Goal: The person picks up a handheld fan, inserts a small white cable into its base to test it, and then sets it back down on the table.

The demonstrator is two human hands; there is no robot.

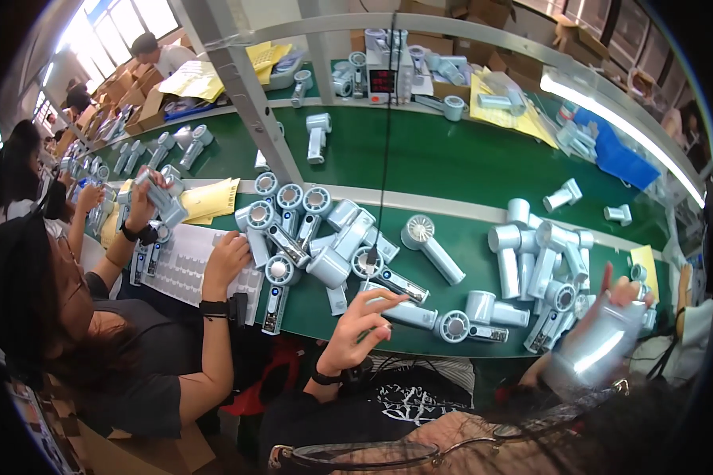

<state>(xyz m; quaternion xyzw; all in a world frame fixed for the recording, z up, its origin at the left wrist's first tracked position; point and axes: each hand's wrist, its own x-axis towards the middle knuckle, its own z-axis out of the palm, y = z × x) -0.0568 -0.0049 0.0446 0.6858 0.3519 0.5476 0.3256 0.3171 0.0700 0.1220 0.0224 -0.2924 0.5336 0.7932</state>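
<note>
My left hand point(356, 336) is raised at the near edge of the green table, thumb and forefinger apart with nothing between them. Just beyond its fingertips, the dark plug point(371, 257) of a hanging black cable reaches a pale blue handheld fan point(400, 286) with an exposed handle interior. Whether the plug sits in the fan, I cannot tell. My right hand point(627, 291) grips a shiny, pale blue fan housing point(598, 344) on the right, close to the camera; its far fingers show above the housing. Beside my left hand lies another fan point(454, 325), its round grille facing up.
Several fans point(289, 198) cluster left of centre, and a pile of fans point(543, 253) lies on the right. A co-worker point(63, 293) sits at left, one hand point(228, 257) near the fans. A metal post point(249, 95) and a power supply point(388, 79) stand beyond.
</note>
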